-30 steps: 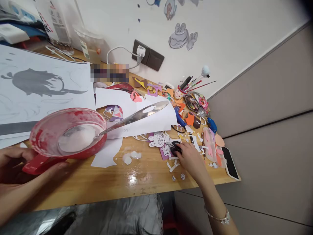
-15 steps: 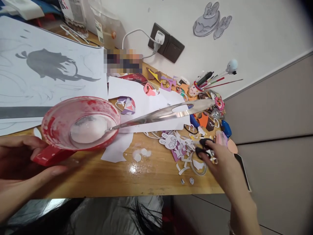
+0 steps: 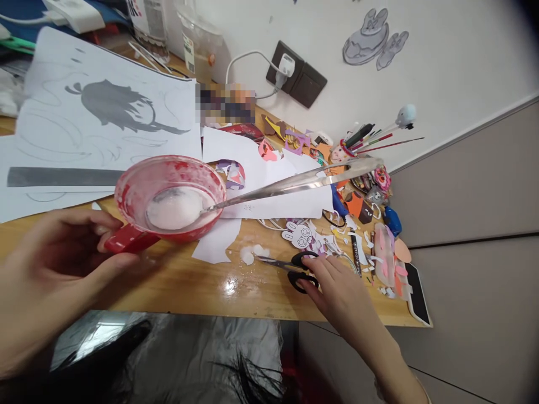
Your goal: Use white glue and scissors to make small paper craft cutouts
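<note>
My left hand (image 3: 63, 252) is closed on the handle of a red mug (image 3: 191, 232), which is tilted so that its inside faces me. White, foamy-looking liquid (image 3: 174, 209) lies in the mug, and streaks coat its inner wall. A metal utensil with a long, slotted handle (image 3: 290, 184) leans out over the rim to the right. Between the fingers of my right hand (image 3: 337, 280) are black-handled scissors (image 3: 275, 262), pointing left just over the tabletop. Their tips are beside white wet blobs (image 3: 248, 255) on the wood.
Paper scraps and a cut-out rabbit (image 3: 298, 234) lie on the right of the table (image 3: 177, 292). Behind are white sheets (image 3: 269, 205), a pen holder (image 3: 343, 150) and a drawing (image 3: 113, 106). A phone-like device (image 3: 418, 294) sits at the right edge.
My right hand has carried the scissors left, out of the paper scraps to the white blobs. The view has shifted, and the mug appears further right and slightly higher.
</note>
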Motion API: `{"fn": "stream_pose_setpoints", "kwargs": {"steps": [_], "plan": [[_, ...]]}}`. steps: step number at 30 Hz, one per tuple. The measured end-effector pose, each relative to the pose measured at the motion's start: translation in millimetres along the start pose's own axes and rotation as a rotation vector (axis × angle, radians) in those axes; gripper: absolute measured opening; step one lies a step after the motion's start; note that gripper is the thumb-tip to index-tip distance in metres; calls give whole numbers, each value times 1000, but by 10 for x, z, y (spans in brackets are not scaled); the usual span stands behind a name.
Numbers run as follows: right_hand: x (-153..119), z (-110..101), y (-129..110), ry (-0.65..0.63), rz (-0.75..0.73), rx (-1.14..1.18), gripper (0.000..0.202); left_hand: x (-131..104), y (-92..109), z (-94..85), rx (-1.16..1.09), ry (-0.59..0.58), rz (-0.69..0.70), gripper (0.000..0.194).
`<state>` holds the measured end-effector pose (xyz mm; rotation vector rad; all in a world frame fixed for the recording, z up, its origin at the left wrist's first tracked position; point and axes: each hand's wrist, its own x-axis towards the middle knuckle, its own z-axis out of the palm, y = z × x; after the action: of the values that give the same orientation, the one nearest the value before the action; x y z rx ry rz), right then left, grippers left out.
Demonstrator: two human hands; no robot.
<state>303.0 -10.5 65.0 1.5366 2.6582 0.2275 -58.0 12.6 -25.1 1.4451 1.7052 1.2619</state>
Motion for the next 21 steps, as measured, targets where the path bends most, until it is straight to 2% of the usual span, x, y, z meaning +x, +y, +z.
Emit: {"fn": "stream_pose_setpoints", "kwargs": {"steps": [6, 13, 21], "plan": [[-29, 2, -4, 60, -136, -149, 22, -41, 122, 8, -116, -49, -26, 35], [-64, 16, -47, 103, -154, -231, 23, -96, 364, 98, -176, 45, 0, 34], [-30, 47, -69, 177, -207, -290, 21, -116, 425, 95, -194, 49, -11, 31]]}}
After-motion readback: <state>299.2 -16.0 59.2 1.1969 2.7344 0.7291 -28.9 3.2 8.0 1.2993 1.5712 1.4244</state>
